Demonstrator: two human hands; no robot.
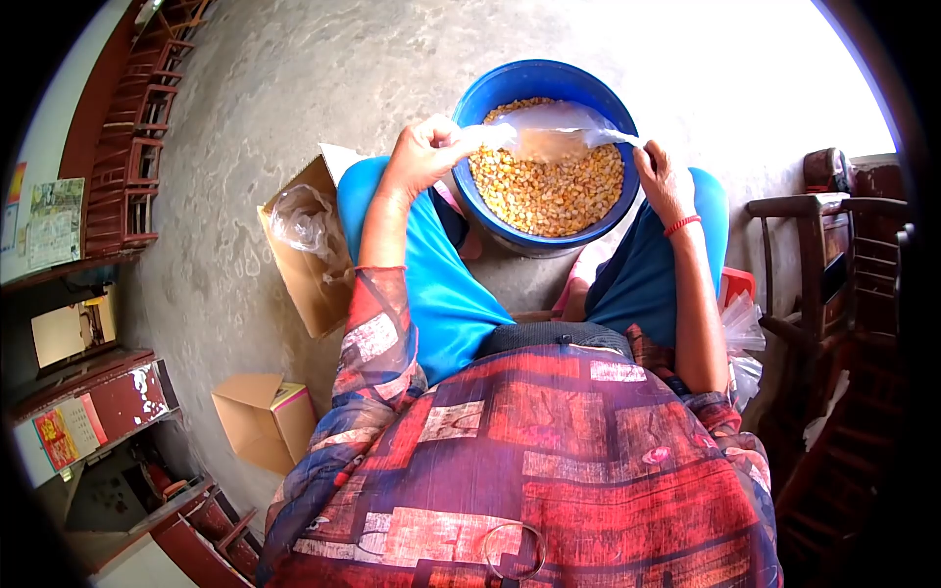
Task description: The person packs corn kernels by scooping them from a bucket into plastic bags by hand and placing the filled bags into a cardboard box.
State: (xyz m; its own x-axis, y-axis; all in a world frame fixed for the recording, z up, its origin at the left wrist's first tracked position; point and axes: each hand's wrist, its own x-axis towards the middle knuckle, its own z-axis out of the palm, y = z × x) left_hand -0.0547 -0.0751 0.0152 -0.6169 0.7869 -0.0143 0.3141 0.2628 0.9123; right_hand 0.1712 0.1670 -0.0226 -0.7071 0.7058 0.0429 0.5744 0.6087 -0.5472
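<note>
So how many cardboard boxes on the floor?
2: the larger box beside the left knee, with clear plastic inside; the smaller box farther back, by the left sleeve. Others may be hidden.

I can't read any words or numbers here. A sheet [56,223] with green and pale pictures hangs on the wall [27,122] at the left, and its print is too small and blurry to read. Next to it, at the far left edge, is 1 more bright paper [12,201], too blurry to read as well. Lower down on the left is a red and yellow poster [56,438] with marks I can't make out. A pale page [85,419] is just beside it, and its tiny marks are too small to read.
</note>
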